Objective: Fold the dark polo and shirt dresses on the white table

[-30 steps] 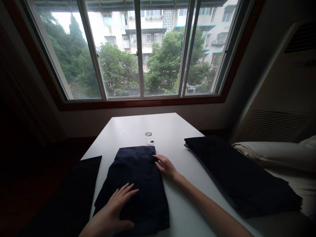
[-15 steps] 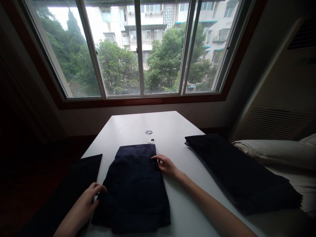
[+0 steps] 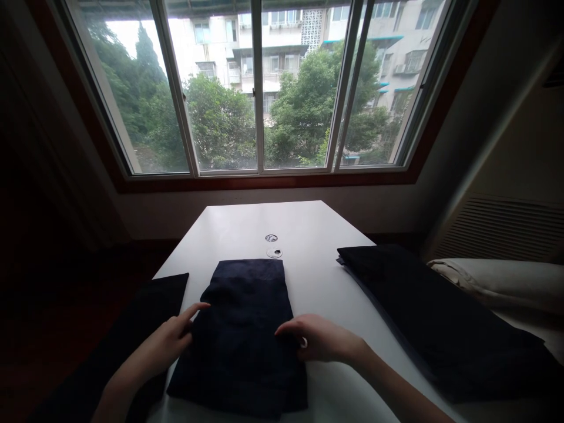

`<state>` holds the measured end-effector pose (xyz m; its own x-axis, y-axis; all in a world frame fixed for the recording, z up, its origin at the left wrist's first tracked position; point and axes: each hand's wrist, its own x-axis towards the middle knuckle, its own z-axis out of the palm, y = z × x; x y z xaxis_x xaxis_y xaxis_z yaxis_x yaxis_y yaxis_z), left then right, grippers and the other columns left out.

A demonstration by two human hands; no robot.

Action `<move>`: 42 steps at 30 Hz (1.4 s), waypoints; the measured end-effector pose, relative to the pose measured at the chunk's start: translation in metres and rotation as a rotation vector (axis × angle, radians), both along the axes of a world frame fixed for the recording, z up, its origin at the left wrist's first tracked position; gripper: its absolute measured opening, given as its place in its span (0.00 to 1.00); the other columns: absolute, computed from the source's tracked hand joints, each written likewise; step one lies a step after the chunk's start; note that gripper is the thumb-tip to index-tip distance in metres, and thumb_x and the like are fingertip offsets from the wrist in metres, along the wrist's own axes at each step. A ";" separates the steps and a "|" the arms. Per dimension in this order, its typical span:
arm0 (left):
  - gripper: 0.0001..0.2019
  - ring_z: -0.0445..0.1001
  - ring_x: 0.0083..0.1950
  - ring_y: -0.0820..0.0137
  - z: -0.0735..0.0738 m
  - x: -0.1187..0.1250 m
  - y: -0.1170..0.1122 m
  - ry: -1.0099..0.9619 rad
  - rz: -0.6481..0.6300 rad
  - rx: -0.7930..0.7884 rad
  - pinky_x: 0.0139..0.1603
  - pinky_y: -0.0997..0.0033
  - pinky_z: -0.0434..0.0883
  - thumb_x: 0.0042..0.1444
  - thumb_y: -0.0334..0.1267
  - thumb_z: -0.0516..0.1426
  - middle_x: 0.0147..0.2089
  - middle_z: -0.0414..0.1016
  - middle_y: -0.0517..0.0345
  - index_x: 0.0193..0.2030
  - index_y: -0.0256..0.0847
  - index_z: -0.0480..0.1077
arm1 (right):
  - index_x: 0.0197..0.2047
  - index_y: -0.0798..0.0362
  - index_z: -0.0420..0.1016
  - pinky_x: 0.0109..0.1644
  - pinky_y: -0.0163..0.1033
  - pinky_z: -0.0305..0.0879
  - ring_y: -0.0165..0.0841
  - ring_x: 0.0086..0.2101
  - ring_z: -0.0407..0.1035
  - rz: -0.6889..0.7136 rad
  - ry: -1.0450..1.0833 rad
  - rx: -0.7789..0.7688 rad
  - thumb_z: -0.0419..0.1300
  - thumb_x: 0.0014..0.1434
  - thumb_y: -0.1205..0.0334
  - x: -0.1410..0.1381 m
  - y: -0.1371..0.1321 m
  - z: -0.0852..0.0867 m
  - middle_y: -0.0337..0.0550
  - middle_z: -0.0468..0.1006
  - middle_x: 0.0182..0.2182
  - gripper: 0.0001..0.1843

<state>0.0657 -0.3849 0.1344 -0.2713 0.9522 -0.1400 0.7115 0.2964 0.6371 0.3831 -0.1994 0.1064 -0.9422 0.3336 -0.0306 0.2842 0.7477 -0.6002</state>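
A folded dark navy garment [image 3: 244, 335] lies flat on the white table [image 3: 264, 220], with a slightly lighter band along its far end. At its left edge is my left hand [image 3: 170, 341], its forefinger stretched onto the fabric and its thumb apart below. My right hand [image 3: 321, 338] is bent over the right edge, thumb and fingers closed on the cloth there; part of the grip is hidden. Another dark folded cloth [image 3: 154, 305] lies left of my left hand. On the right rests a thicker stack of dark cloth [image 3: 423, 305].
Two round fittings [image 3: 274, 253] are set in the table just beyond the garment. A pale cushion-like bundle [image 3: 497, 282] is behind the right stack. Past the table's far edge are a wall and a wide window [image 3: 259, 117]. A slatted panel [image 3: 506, 229] stands at right.
My right hand has come nearer along the garment's right edge and closed on it. My left hand has slid a little farther up the left edge. The view has shifted slightly.
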 end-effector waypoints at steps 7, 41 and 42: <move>0.13 0.75 0.37 0.66 0.033 -0.020 0.017 -0.408 -0.303 -0.174 0.40 0.70 0.73 0.56 0.37 0.56 0.40 0.76 0.54 0.46 0.39 0.75 | 0.44 0.49 0.81 0.33 0.31 0.62 0.28 0.29 0.70 0.086 0.007 -0.090 0.57 0.53 0.70 -0.009 0.008 0.023 0.39 0.81 0.33 0.18; 0.11 0.65 0.61 0.56 -0.110 -0.003 0.217 0.243 0.334 0.403 0.63 0.56 0.59 0.57 0.38 0.57 0.55 0.72 0.43 0.46 0.38 0.72 | 0.60 0.54 0.68 0.69 0.52 0.39 0.42 0.64 0.54 -0.601 0.191 0.259 0.56 0.62 0.52 -0.123 0.117 -0.089 0.52 0.64 0.64 0.26; 0.09 0.66 0.60 0.54 -0.110 -0.005 0.217 0.222 0.368 0.402 0.62 0.55 0.60 0.56 0.37 0.57 0.53 0.72 0.43 0.42 0.38 0.73 | 0.57 0.54 0.71 0.69 0.51 0.42 0.41 0.62 0.58 -0.611 0.226 0.244 0.58 0.60 0.53 -0.121 0.119 -0.089 0.52 0.67 0.62 0.24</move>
<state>0.0609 -0.1682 0.0246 -0.5760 0.7561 0.3106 0.7367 0.3154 0.5982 0.2618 -0.0802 0.0176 -0.5582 0.7783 0.2875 0.5850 0.6149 -0.5288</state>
